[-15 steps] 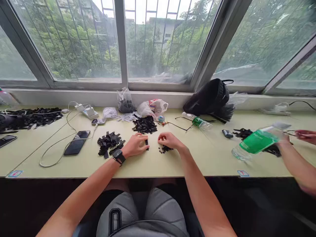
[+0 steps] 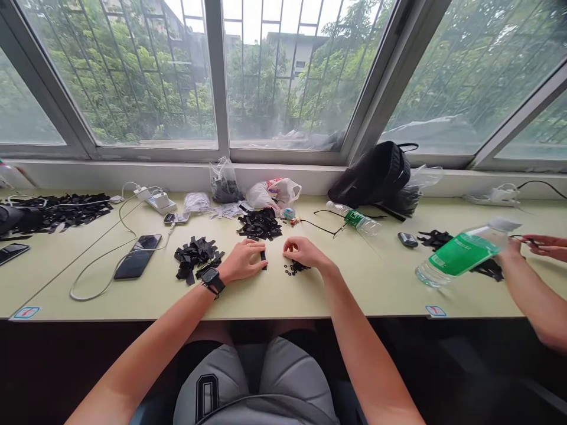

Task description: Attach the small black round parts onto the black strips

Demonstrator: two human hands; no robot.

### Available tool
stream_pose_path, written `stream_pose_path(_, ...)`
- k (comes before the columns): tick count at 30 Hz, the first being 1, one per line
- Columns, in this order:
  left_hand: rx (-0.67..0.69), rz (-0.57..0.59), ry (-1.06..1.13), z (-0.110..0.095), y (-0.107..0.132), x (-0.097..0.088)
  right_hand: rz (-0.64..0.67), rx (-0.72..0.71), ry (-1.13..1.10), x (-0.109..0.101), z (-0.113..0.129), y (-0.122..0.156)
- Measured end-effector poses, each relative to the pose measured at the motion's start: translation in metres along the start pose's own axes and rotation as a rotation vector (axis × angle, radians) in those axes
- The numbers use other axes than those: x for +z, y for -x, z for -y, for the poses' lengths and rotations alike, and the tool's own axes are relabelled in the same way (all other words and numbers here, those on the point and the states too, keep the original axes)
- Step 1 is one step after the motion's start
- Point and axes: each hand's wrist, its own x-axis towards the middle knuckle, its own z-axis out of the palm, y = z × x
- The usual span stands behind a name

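Note:
A short black strip (image 2: 264, 257) lies upright in my view on the table, with the thumb and fingers of my left hand (image 2: 243, 260) closed on it. Just to the right, my right hand (image 2: 305, 251) is pinched, fingertips low over the tabletop; whatever they hold is too small to make out. Small black rings (image 2: 296, 268) lie in a loose heap under and beside that hand. One pile of black strips (image 2: 197, 258) sits left of my left hand, and another pile of black strips (image 2: 260, 223) is just beyond both hands.
A phone (image 2: 138, 257) with a white cable lies left. Eyeglasses (image 2: 325, 227) and a green-labelled bottle (image 2: 358, 220) lie behind my right hand. At right, a larger bottle (image 2: 465, 252) tilts beside a co-worker's hands (image 2: 549, 245). A black bag (image 2: 372, 174) leans by the window.
My two hands stay in nearly the same place and pose. At right, the co-worker's hands have shifted slightly.

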Motion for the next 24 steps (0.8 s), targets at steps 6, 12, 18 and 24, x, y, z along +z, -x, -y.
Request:
stream_pose_path(6,-0.010,0.010,-0.002,0.000,0.000,0.000,-0.012,-0.028,-0.006,0.000,0.001,0.001)
stream_pose_path(12,-0.017,0.008,-0.006,0.001,0.000,0.001,-0.031,-0.028,0.014,0.002,0.001,0.001)
stream_pose_path(18,-0.025,0.009,0.001,0.000,0.000,0.000,-0.048,-0.063,0.009,0.007,-0.005,-0.003)
stream_pose_path(24,-0.026,0.012,-0.009,-0.002,0.000,-0.001,-0.138,-0.146,-0.075,0.012,0.003,-0.007)
